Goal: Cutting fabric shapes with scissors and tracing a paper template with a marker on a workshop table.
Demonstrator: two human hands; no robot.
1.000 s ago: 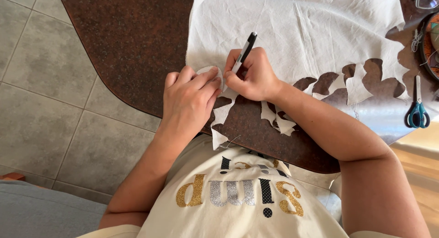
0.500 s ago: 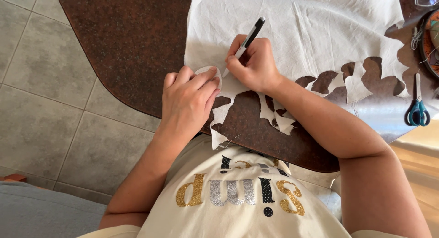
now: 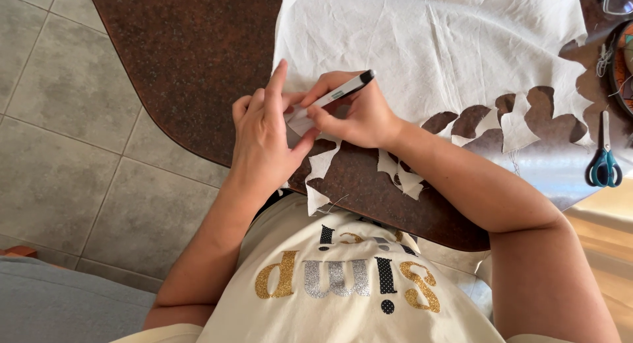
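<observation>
A white cloth (image 3: 422, 46) with a ragged, cut-out near edge lies on a dark brown stone table (image 3: 191, 59). My right hand (image 3: 356, 115) grips a black and white pen (image 3: 339, 92), its tip down on the cloth's near left corner. My left hand (image 3: 264, 142) lies flat beside it, fingers pressing a small white piece against the cloth right under the pen. Both hands touch each other at the corner. Loose scraps of cloth (image 3: 395, 175) hang near my right wrist.
Teal-handled scissors (image 3: 603, 161) lie at the table's right edge. A round dark object (image 3: 620, 66) and glasses (image 3: 616, 0) sit at the far right. Grey floor tiles (image 3: 59, 138) spread to the left of the rounded table edge.
The pen has tilted lower, from steep to nearly flat. My left index finger has lifted and stretched forward. Both hands stay at the cloth's corner.
</observation>
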